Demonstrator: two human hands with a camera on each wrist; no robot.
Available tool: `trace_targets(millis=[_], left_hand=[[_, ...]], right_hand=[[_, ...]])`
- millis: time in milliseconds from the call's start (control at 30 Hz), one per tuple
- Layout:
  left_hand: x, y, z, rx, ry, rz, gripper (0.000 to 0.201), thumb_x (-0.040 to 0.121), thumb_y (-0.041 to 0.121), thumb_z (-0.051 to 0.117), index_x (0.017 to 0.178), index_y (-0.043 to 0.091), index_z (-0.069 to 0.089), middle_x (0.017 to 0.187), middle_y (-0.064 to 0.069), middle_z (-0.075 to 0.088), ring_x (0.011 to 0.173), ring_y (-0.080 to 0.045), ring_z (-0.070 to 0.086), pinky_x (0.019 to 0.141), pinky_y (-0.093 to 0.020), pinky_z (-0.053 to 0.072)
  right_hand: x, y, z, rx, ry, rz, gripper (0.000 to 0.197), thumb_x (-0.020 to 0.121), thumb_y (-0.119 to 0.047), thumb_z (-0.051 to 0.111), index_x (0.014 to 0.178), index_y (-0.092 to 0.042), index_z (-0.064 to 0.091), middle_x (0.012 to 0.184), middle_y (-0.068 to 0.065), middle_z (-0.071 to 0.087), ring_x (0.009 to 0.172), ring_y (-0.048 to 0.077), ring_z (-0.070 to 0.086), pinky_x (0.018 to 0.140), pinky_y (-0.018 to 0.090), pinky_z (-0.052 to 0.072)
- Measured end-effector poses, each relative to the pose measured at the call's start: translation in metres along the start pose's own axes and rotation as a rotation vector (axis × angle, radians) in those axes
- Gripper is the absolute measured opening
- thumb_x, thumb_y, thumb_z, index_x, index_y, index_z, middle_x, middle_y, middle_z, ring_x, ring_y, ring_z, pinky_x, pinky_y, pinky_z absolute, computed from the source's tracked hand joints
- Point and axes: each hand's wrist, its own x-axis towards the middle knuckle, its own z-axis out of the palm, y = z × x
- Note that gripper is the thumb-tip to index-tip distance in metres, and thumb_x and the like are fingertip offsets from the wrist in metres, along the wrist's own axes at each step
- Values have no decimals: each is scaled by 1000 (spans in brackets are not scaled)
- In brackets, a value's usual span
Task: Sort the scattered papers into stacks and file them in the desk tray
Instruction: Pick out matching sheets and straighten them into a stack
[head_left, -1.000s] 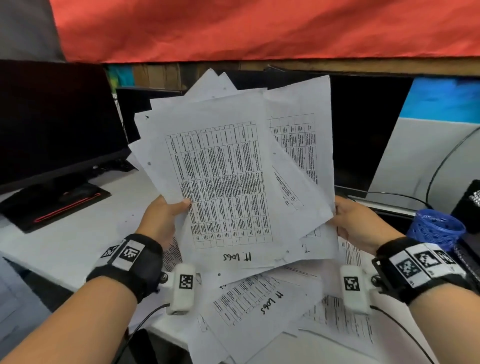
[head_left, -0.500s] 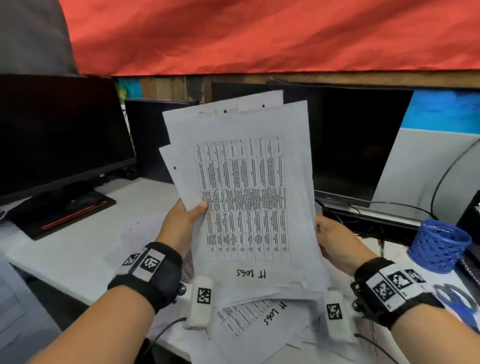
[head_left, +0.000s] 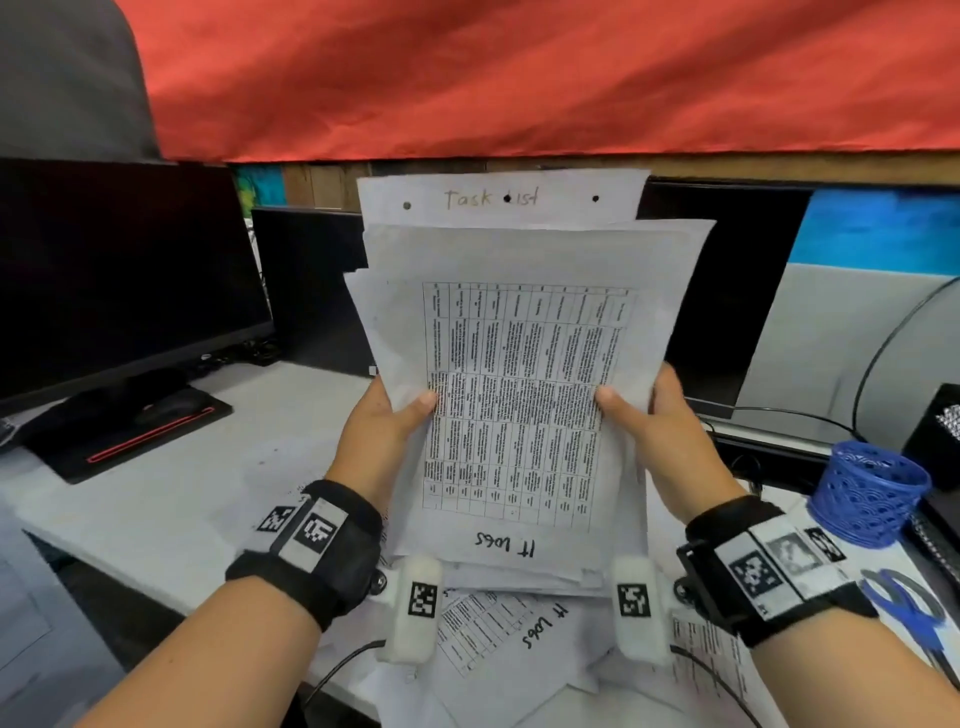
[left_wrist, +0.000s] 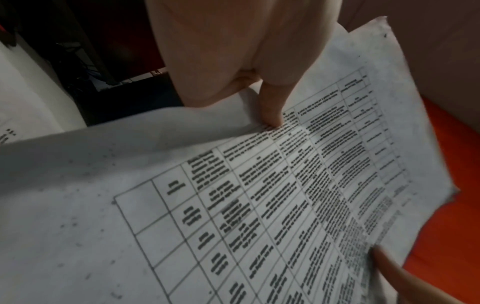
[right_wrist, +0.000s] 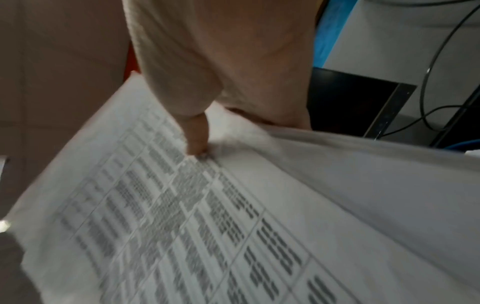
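A stack of printed sheets (head_left: 519, 395) stands upright in front of me, its lower edge over the desk. The front sheet shows a table and the handwritten words "IT Logs"; a sheet marked "Task List" (head_left: 498, 200) sticks out at the top. My left hand (head_left: 384, 421) grips the stack's left edge, thumb on the front sheet (left_wrist: 272, 115). My right hand (head_left: 644, 421) grips the right edge the same way, thumb on the print (right_wrist: 197, 142). More loose papers (head_left: 498, 629) lie on the desk below the stack. No desk tray is in view.
A dark monitor (head_left: 114, 280) on a black base stands at the left, and another dark screen (head_left: 727, 291) behind the stack. A blue mesh pen cup (head_left: 867, 499) and blue scissors (head_left: 909, 608) sit at the right, with cables behind. The white desk (head_left: 182, 493) spreads left.
The fanned-out sheets have been squared into one upright stack. Both hands moved inward to its side edges, and the right thumb now lies on the front sheet.
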Motion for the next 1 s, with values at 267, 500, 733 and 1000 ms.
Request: trace_targets(millis=[267,500,733,1000], left_hand=[[-1,5,-1,54,-19,-28,33,96,10,53,126,23,56,112,13,66,106,-5,61,85,-19,44],[-11,21,33,182,254,100,29,99,15,44,125,19,54,108,11,58,102,-11,56,86,-23,42],[-38,8,49,79,162,189,33,97,20,50,124,29,34,113,17,52,97,9,52,79,-10,40],[-28,-9,47,106,110,70,46,89,17,62,120,32,32,118,7,57,105,-11,57,91,-29,45]], right_hand=[[-10,-1,-8,199,-94,141,43,91,-5,56,132,-19,49,124,3,64,106,21,65,97,41,50],[-16,-27,17,-61,217,-141,37,98,-9,44,130,-27,47,110,-15,59,101,0,59,89,19,48],[-39,-16,22,-53,206,-163,44,86,-24,68,127,-25,53,113,-17,65,105,-4,60,90,20,48],[-25,-28,15,-4,263,-199,49,79,-27,75,124,-20,56,114,-9,67,104,3,64,90,28,53]])
